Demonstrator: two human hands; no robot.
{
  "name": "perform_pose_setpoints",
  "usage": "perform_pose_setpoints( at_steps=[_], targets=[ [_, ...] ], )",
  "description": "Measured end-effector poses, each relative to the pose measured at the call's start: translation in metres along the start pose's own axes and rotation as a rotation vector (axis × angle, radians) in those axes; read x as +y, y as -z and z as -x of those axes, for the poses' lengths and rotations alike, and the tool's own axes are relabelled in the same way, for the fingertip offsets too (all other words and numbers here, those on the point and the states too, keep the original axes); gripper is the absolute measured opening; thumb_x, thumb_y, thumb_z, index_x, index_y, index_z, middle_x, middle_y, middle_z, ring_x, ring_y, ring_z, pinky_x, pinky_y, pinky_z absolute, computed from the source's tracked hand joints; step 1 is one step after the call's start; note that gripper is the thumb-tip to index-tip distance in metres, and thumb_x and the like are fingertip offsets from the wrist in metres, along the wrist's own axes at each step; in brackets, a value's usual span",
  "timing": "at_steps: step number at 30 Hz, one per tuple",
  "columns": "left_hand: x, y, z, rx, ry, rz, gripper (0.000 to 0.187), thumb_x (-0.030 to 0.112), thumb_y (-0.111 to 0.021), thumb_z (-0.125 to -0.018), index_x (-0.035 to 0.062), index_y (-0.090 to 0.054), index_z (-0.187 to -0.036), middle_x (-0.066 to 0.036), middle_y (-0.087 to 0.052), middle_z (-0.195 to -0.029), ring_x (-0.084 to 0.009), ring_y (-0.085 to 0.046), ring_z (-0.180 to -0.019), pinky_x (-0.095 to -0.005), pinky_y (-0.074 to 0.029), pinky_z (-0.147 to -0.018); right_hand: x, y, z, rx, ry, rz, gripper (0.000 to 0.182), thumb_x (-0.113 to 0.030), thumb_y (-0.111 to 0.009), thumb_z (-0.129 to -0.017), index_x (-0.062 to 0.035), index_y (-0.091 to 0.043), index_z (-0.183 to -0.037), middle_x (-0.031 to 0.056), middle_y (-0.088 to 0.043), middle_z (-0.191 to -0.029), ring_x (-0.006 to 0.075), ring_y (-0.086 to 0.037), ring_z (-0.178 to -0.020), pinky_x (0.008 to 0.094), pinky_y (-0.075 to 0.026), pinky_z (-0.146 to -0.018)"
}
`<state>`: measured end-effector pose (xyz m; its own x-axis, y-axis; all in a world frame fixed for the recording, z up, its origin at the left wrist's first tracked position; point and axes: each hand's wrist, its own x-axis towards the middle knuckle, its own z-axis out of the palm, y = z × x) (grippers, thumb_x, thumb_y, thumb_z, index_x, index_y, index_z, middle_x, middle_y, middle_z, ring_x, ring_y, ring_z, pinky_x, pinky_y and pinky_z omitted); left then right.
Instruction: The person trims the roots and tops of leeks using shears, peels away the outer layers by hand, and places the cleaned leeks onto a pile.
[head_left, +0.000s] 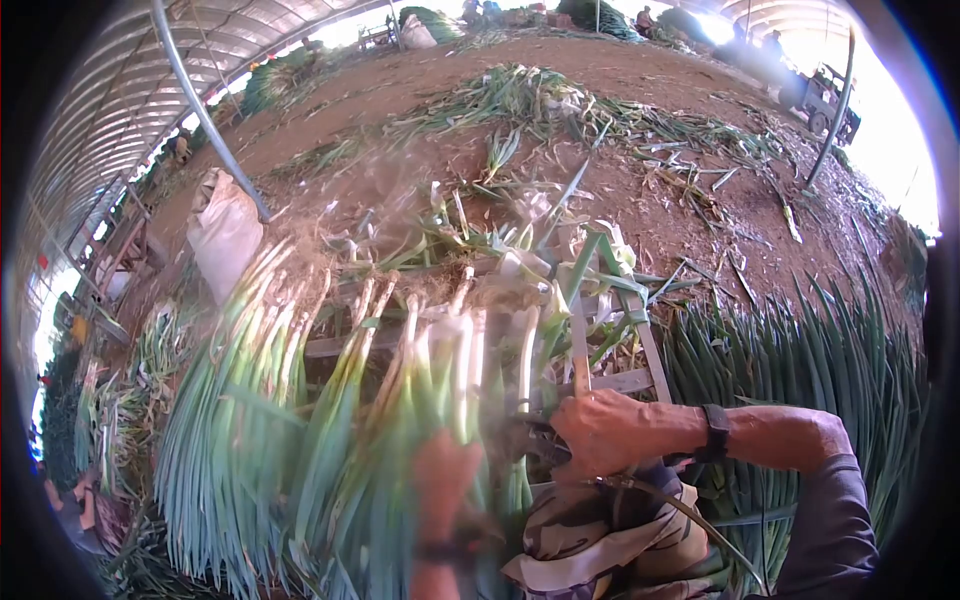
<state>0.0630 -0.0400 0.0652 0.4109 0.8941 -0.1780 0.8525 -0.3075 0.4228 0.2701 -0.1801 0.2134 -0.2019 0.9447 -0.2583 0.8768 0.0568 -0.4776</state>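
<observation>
Long green onions (235,450) lie side by side in front of me, white root ends away from me and green leaves toward me. My left hand (447,472) is over the stalks in the middle, smeared by motion; its fingers cannot be made out. My right hand (605,432) is closed round a dark handheld tool (537,438) that looks like an air gun, its front pointing left toward the stalks. A thin hose (695,518) runs from near this hand down to the right. One single onion (527,365) lies just beyond the tool.
A wooden rack (625,382) shows under the onions. More green onions (800,390) are piled at right. Peeled leaves (530,100) litter the soil ahead. A pale sack (222,235) and metal pole (205,115) stand at left. A vehicle (820,100) is far right.
</observation>
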Motion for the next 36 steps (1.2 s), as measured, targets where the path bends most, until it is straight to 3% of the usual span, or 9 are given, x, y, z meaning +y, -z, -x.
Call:
perform_pose_setpoints(
  at_steps=[11,14,21,24,26,28,32,35,36],
  targets=[
    [-0.049,-0.030,-0.010,0.140,-0.133,0.061,0.030,0.016,-0.064,-0.079,0.0009,-0.059,-0.105,-0.026,-0.069,-0.082,-0.0464,-0.067,-0.079,-0.0531,-0.054,-0.073,-0.008,-0.009,-0.019,-0.295,-0.128,-0.089,0.057,-0.050,-0.073,-0.076,0.0070,-0.069,-0.081,0.0288,-0.068,-0.087,0.0447,-0.068,-0.087,0.0471,-0.055,-0.078],
    [-0.049,-0.039,-0.010,0.080,-0.115,0.158,0.030,0.016,-0.066,-0.080,0.0007,-0.058,-0.105,-0.024,-0.068,-0.077,-0.0456,-0.067,-0.074,-0.0516,-0.054,-0.069,-0.016,-0.012,-0.019,-0.269,-0.003,-0.022,0.057,-0.068,-0.066,-0.078,-0.0231,-0.073,-0.112,0.0179,-0.070,-0.080,0.0368,-0.071,-0.077,0.0460,-0.057,-0.071],
    [-0.016,-0.056,0.026,0.009,-0.104,0.092,0.056,0.021,-0.077,-0.077,-0.0059,-0.048,-0.117,-0.030,-0.067,-0.085,-0.0487,-0.066,-0.082,-0.0522,-0.054,-0.072,-0.021,0.002,-0.022,-0.348,-0.053,0.036,0.066,-0.074,-0.066,-0.074,-0.0253,-0.072,-0.117,0.0163,-0.071,-0.080,0.0358,-0.071,-0.078,0.0454,-0.056,-0.071],
    [-0.010,-0.073,0.029,-0.110,-0.047,0.182,0.058,0.021,-0.078,-0.076,-0.0061,-0.048,-0.118,-0.030,-0.068,-0.086,-0.0484,-0.067,-0.083,-0.0525,-0.054,-0.074,-0.020,0.007,-0.014,-0.294,-0.067,0.012,0.066,-0.072,-0.066,-0.075,-0.0136,-0.070,-0.104,0.0200,-0.069,-0.076,0.0387,-0.070,-0.075,0.0453,-0.056,-0.069],
    [-0.006,-0.085,0.027,-0.226,-0.047,0.214,0.060,0.021,-0.074,-0.079,-0.0026,-0.047,-0.127,-0.031,-0.067,-0.097,-0.0484,-0.066,-0.092,-0.0537,-0.053,-0.081,-0.018,0.011,-0.008,-0.227,-0.074,-0.051,0.073,-0.064,-0.070,-0.076,0.0089,-0.068,-0.071,0.0277,-0.065,-0.069,0.0452,-0.069,-0.072,0.0463,-0.056,-0.065],
    [0.003,-0.089,0.031,-0.308,-0.027,0.276,0.061,0.018,-0.068,-0.080,0.0088,-0.047,-0.137,-0.030,-0.066,-0.107,-0.0476,-0.065,-0.097,-0.0547,-0.050,-0.086,-0.018,0.015,-0.002,-0.279,-0.125,0.027,0.071,-0.062,-0.069,-0.077,0.0088,-0.068,-0.072,0.0274,-0.066,-0.070,0.0450,-0.069,-0.072,0.0467,-0.056,-0.066],
    [0.004,-0.093,0.023,-0.374,-0.060,0.316,0.050,0.016,-0.067,-0.079,-0.0060,-0.052,-0.122,-0.033,-0.065,-0.098,-0.0484,-0.066,-0.093,-0.0533,-0.052,-0.082,-0.004,0.023,0.006,-0.333,-0.209,0.125,0.067,-0.059,-0.068,-0.078,0.0072,-0.068,-0.072,0.0267,-0.066,-0.071,0.0444,-0.068,-0.072,0.0476,-0.055,-0.067],
    [-0.002,-0.087,0.014,-0.516,-0.150,0.303,0.068,0.042,-0.066,-0.089,-0.0096,-0.047,-0.129,-0.036,-0.066,-0.102,-0.0501,-0.065,-0.096,-0.0515,-0.054,-0.081,-0.002,0.020,0.010,-0.211,-0.155,0.060,0.063,-0.057,-0.070,-0.078,0.0056,-0.069,-0.073,0.0258,-0.066,-0.071,0.0438,-0.068,-0.072,0.0476,-0.055,-0.066],
    [0.000,-0.085,0.017,-0.461,-0.144,0.291,0.066,0.042,-0.066,-0.089,-0.0093,-0.048,-0.126,-0.035,-0.066,-0.101,-0.0497,-0.066,-0.094,-0.0518,-0.054,-0.079,-0.005,0.022,0.009,-0.205,-0.143,0.040,0.061,-0.056,-0.070,-0.078,0.0052,-0.069,-0.074,0.0256,-0.066,-0.071,0.0436,-0.068,-0.072,0.0476,-0.055,-0.066]
  ],
)
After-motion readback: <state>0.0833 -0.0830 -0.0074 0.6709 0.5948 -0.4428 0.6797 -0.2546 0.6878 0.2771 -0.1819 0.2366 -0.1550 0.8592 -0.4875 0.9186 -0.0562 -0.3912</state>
